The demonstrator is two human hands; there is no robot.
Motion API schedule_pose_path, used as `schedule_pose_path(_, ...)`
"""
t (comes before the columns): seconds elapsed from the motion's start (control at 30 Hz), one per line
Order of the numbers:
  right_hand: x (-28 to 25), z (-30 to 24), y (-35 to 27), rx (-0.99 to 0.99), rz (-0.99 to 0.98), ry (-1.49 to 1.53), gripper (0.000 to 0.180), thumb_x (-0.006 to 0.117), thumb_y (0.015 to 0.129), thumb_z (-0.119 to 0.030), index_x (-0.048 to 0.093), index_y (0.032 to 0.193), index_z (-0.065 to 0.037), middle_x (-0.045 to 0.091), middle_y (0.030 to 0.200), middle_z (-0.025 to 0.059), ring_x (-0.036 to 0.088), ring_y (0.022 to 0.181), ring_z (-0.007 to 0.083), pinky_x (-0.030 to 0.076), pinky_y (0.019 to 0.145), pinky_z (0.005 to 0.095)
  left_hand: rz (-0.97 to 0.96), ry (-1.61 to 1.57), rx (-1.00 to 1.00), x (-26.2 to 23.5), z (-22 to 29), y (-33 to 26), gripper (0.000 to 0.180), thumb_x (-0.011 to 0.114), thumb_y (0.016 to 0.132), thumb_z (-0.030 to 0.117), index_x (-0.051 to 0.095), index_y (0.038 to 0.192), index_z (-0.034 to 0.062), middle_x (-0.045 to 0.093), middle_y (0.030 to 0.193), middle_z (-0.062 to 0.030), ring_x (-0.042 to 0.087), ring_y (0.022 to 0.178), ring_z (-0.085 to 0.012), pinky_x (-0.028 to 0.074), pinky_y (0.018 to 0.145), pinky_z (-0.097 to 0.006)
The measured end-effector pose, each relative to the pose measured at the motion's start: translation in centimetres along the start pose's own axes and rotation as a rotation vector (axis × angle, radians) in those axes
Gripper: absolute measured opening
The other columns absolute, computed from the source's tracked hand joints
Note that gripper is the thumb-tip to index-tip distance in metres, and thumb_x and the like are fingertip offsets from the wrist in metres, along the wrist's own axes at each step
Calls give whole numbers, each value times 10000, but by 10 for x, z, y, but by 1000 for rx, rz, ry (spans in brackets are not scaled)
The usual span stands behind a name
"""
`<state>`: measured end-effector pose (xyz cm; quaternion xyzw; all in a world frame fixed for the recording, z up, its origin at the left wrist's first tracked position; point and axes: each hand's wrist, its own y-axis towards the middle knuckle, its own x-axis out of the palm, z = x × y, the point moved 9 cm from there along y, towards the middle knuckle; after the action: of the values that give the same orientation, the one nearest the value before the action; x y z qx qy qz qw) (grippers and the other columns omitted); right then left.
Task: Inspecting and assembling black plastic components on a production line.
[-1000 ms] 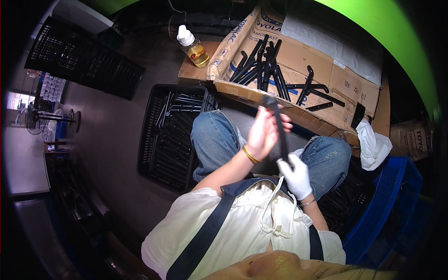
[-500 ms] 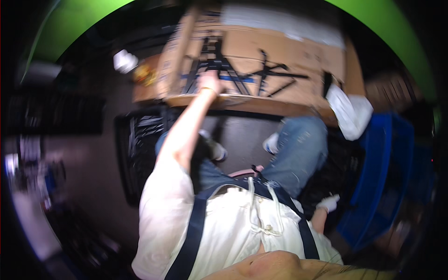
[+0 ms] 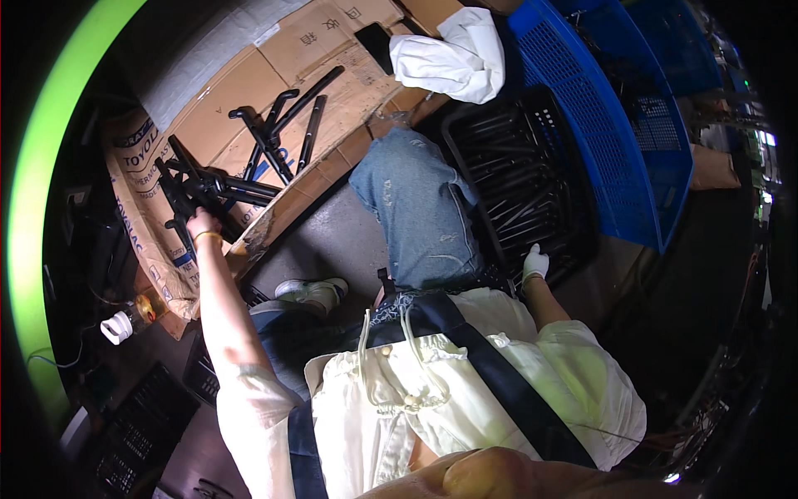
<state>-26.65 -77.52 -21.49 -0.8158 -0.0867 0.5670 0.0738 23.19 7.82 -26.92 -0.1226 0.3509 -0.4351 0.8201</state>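
My left hand (image 3: pixel 204 224), bare with a yellow band at the wrist, reaches onto the cardboard-covered table. Its fingers are closed on a black plastic part (image 3: pixel 177 198) at the near end of a jumbled cluster. Beside this cluster, more black tubular parts (image 3: pixel 270 137) lie crossed over one another, and a single straight black piece (image 3: pixel 312 133) rests apart. Down at my right side, my right hand (image 3: pixel 535 261) wears a white glove. It is at the near end of a black crate (image 3: pixel 453 137) holding several long black parts (image 3: pixel 515 191). The gloved fingers look drawn together; what they hold is hidden.
A white cloth or bag (image 3: pixel 465 54) and a dark flat phone-like object (image 3: pixel 376 46) lie at the table's right end. Tall blue perforated baskets (image 3: pixel 573 100) stand beyond the crate. A white object with a cord (image 3: pixel 116 328) sits left of the table.
The view has swung to the right, bringing the crate of black parts into sight. My left hand stays at the black cluster; my gloved right hand now shows against the crate's near end.
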Motion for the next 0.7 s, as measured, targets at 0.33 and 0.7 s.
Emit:
schedule_pose_path(0.33, 73, 6, -1, 54, -514, -108, 528, 579, 925, -479, 645, 1051, 30, 658, 803, 155, 630, 602, 275, 463, 535, 410, -257, -861, 182, -79, 63, -157, 331, 424, 1044, 393, 551, 1080, 90, 453, 714, 23, 368, 533, -84, 321, 454, -223)
schedule_pose_path(0.7, -55, -335, -166, -538, -662, 764, 244, 497, 1014, -224, 604, 1142, -45, 474, 735, -48, 377, 523, 10, 316, 427, 180, -753, -848, -59, 0, 48, -421, 456, 371, 1043, 466, 535, 1209, 74, 409, 681, 42, 309, 466, -53, 268, 397, -192)
